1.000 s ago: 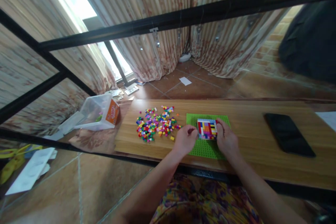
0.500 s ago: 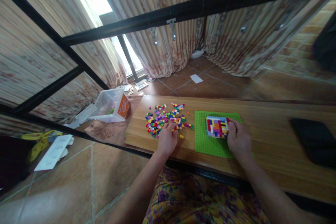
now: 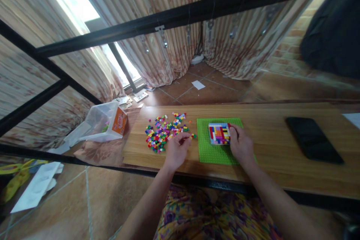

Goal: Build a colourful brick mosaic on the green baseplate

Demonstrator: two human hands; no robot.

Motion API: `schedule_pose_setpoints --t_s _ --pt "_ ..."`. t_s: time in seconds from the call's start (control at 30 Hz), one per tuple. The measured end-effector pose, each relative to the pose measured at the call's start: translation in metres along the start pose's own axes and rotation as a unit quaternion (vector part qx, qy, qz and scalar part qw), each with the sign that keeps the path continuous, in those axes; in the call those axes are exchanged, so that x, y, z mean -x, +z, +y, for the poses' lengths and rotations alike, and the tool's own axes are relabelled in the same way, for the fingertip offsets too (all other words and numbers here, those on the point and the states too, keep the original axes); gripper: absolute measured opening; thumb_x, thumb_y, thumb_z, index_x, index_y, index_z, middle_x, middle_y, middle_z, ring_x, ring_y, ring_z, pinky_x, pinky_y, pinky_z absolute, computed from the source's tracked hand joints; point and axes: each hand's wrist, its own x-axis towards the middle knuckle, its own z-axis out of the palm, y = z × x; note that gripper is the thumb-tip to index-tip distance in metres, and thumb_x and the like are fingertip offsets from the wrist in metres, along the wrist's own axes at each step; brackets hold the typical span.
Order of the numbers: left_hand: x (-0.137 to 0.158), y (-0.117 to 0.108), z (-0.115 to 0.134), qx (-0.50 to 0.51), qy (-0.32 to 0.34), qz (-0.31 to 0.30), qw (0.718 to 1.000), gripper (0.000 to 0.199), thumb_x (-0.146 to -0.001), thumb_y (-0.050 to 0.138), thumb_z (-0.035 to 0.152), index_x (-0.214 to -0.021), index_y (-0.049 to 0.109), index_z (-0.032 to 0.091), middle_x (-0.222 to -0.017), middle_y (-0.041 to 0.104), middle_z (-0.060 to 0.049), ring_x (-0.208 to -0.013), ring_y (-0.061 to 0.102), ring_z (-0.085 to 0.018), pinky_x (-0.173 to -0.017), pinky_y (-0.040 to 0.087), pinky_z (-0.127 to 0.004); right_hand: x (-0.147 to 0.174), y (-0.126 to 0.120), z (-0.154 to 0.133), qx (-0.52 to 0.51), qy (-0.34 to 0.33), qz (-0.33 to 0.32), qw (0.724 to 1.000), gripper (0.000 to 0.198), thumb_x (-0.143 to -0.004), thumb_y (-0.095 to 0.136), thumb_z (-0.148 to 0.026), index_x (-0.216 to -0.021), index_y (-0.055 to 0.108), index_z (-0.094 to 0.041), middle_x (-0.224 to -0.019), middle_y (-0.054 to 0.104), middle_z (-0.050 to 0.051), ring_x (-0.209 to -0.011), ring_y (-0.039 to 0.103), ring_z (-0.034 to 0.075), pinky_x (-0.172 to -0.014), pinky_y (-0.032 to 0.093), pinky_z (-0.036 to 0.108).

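Brick panel [image 3: 219, 134] in right fingers [image 3: 233, 135]; left fingers [image 3: 183, 135], hold unclear, now nearer green baseplate [image 3: 209, 154]

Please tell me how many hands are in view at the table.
2: the left hand is by the loose bricks, and the right hand holds the block by its right edge. No others show.

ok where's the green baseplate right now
In the head view, the green baseplate lies on the tabletop, right of centre, with the loose bricks to its left and the right hand over its right side, holding the brick block.
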Motion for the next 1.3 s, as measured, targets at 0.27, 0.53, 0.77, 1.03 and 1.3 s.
schedule_pose_setpoints --t_s 0.27,0.53,0.77,1.03,1.3 --pt "-0.006 0.052 0.021 -0.105 0.088 -0.046 0.989 0.015 -0.085 0.059 0.013 -0.087 0.072 0.019 -0.087 0.072 -0.003 -0.081 0.064 -0.015 -0.08 0.048 -0.026 -0.001 0.001 -0.002 -0.007 -0.002 0.002 1.0 0.052 -0.095 0.035 -0.05 -0.109 0.068 -0.014 -0.105 0.072 0.016 -0.094 0.065 0.025 -0.088 0.05 0.042" --pt "-0.006 0.061 0.022 -0.16 0.083 -0.05 0.982 0.01 -0.085 0.061 0.017 -0.081 0.07 0.02 -0.081 0.071 -0.001 -0.073 0.062 -0.014 -0.072 0.045 -0.024 -0.001 0.001 -0.002 -0.011 0.001 0.004 1.0 0.051 -0.095 0.035 -0.05 -0.111 0.068 -0.014 -0.107 0.072 0.016 -0.096 0.065 0.026 -0.09 0.05 0.044" --pt "-0.009 0.064 0.019 -0.155 0.073 -0.043 0.984 0.009 -0.084 0.065 0.019 -0.076 0.068 0.021 -0.076 0.069 0.001 -0.071 0.061 -0.013 -0.07 0.044 -0.023 -0.001 0.002 -0.001 -0.014 -0.008 0.007 1.0 0.051 -0.095 0.036 -0.05 -0.111 0.069 -0.015 -0.107 0.072 0.015 -0.097 0.065 0.025 -0.091 0.05 0.043" --pt "-0.006 0.063 0.014 -0.082 0.051 -0.037 0.995 0.003 -0.081 0.067 0.02 -0.079 0.067 0.018 -0.077 0.068 0.0 -0.072 0.062 -0.012 -0.07 0.045 -0.022 -0.002 0.001 -0.002 -0.01 -0.003 0.005 1.0 0.052 -0.095 0.036 -0.05 -0.11 0.069 -0.013 -0.106 0.072 0.016 -0.096 0.065 0.025 -0.09 0.05 0.043" --pt "-0.019 0.07 0.014 -0.01 -0.032 -0.04 0.999 0.018 -0.088 0.055 0.025 -0.075 0.064 0.016 -0.065 0.063 0.001 -0.064 0.061 -0.013 -0.06 0.043 -0.022 -0.002 0.001 -0.004 -0.011 0.007 0.004 1.0 0.05 -0.094 0.037 -0.048 -0.109 0.068 -0.012 -0.106 0.072 0.017 -0.097 0.066 0.026 -0.09 0.05 0.042"
